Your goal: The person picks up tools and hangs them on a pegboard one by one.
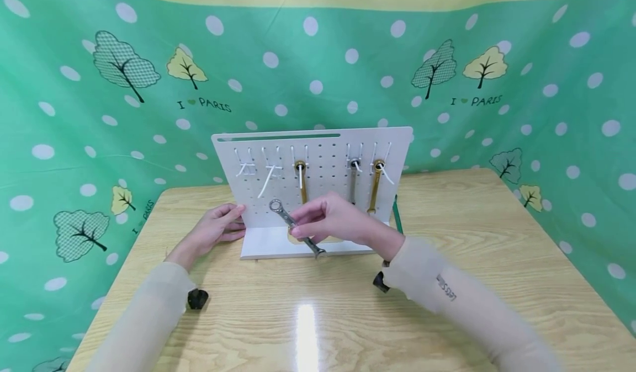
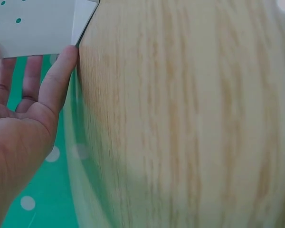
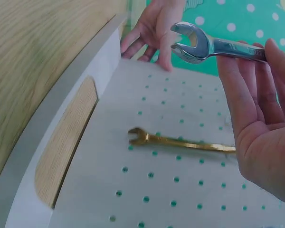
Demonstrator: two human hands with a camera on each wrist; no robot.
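Sleeves foremost, a wrench is pinched by right hand, pegboard by left hand; hanging seems underway, aim at hook required.

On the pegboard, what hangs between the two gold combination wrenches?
A silver wrench hangs between the left gold combination wrench and the right gold combination wrench, as the head view shows; the right hand hides its lower end.

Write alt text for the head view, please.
A right hand holds a silver wrench in front of a white pegboard, while the left hand grips the board's edge. Two gold wrenches and another silver one hang from hooks. Behind the wooden table is a green dotted cloth.
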